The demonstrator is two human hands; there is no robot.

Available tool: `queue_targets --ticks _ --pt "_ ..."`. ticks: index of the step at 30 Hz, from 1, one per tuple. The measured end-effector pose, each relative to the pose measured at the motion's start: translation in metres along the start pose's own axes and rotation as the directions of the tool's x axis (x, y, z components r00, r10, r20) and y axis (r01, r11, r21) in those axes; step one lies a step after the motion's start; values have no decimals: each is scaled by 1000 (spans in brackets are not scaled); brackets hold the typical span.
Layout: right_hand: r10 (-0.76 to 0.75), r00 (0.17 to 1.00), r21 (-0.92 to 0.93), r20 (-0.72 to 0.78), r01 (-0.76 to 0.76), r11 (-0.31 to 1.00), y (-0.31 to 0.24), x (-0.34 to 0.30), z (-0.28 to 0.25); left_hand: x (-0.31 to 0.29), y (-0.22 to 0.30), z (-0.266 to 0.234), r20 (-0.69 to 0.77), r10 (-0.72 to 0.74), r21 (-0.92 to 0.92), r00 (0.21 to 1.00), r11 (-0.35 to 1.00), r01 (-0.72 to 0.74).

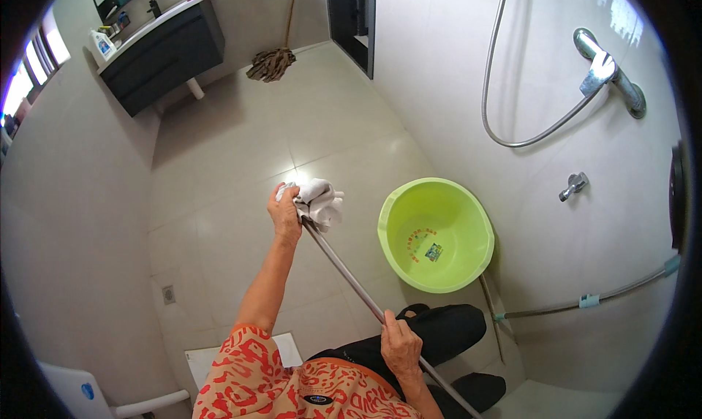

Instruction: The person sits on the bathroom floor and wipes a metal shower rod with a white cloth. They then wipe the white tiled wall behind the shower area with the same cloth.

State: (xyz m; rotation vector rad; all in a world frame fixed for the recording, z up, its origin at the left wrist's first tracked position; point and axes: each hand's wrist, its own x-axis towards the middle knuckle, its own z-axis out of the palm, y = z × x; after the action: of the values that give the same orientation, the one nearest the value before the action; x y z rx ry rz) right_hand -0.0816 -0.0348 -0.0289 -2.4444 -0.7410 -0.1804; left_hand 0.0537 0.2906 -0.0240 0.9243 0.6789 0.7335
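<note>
A long metal pole (344, 269) runs slantwise in front of me, from the lower right up to the middle. At its far end is a bunched white cloth (319, 202). My left hand (286, 213) is closed on this cloth, its fingers pressed into the folds beside the pole's tip. Lower down, my right hand (400, 344) wraps round the pole's shaft. How the cloth is joined to the pole is hidden by its folds. To the right of the cloth, apart from both hands, a lime-green plastic basin (468, 207) stands on the floor.
A string mop (271, 64) leans at the far wall beside a dark vanity cabinet (162, 52). On the right wall hang a chrome shower mixer (603, 68), its hose (484, 90) and a small tap (573, 186). A floor drain (169, 295) lies at left.
</note>
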Motion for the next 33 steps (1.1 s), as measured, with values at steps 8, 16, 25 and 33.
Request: queue_targets --ticks 8,16,25,33 --pt "28 1000 77 4 -28 997 -4 2 -3 20 9 -4 -113 129 -51 985 989 -135" --pt "26 999 147 37 -31 989 -7 1 -4 96 27 -68 -157 228 -277 961 924 -264" --pt "39 997 49 -70 -36 998 2 18 -1 -10 29 -83 189 -28 -65 982 997 41" --pt "-34 997 -2 -67 33 999 0 24 21 -189 -33 3 278 -402 -33 872 904 427"
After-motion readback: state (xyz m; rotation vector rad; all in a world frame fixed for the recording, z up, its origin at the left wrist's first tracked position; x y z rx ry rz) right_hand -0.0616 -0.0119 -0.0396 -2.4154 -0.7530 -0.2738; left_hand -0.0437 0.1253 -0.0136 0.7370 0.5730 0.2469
